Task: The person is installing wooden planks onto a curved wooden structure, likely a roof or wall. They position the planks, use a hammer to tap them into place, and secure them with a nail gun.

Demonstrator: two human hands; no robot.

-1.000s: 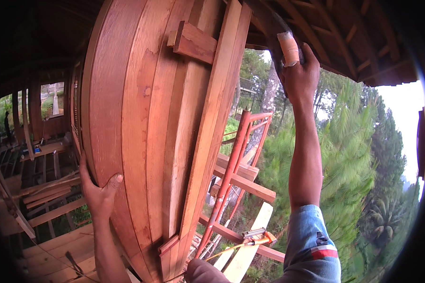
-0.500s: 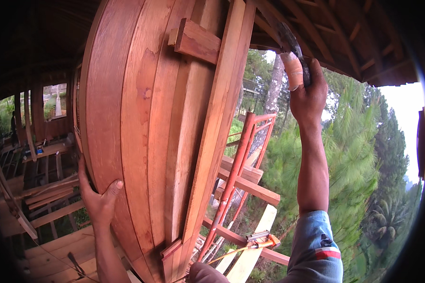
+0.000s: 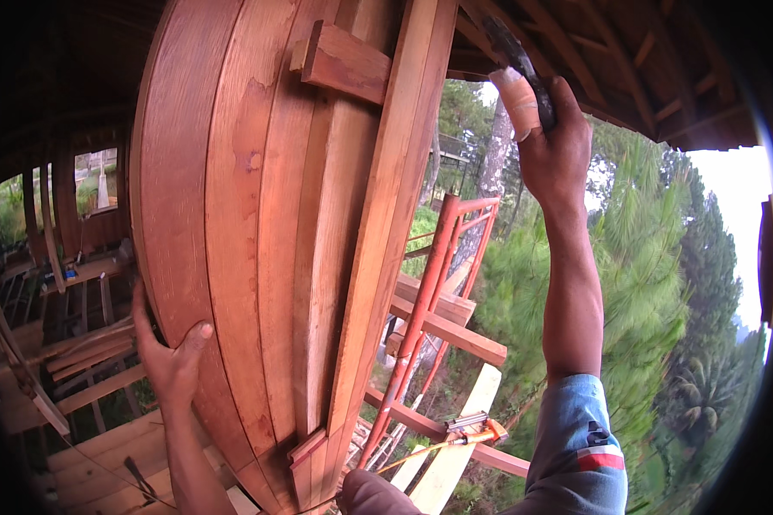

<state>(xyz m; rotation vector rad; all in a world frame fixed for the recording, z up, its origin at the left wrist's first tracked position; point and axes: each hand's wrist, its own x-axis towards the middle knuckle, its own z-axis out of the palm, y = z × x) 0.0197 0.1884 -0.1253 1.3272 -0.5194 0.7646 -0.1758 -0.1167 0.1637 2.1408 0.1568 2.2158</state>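
A tall reddish wooden panel (image 3: 258, 223) made of several vertical boards stands upright in front of me, with a short cross block (image 3: 339, 62) near its top. My left hand (image 3: 170, 356) presses flat against the panel's left edge, low down. My right hand (image 3: 554, 146) is raised high to the right of the panel and grips the handle of a hammer (image 3: 517, 64), its dark head pointing up toward the roof beams. One finger wears a pale bandage.
An orange metal scaffold frame (image 3: 442, 292) with wooden planks stands behind the panel. A clamp with an orange handle (image 3: 472, 427) lies on a pale plank below. Wooden floor and loose boards (image 3: 77, 360) lie at the left. Pine trees fill the open right side.
My right hand has swung the hammer up and slightly left toward the roof. The left hand stays on the panel's edge. My view has moved a little closer.
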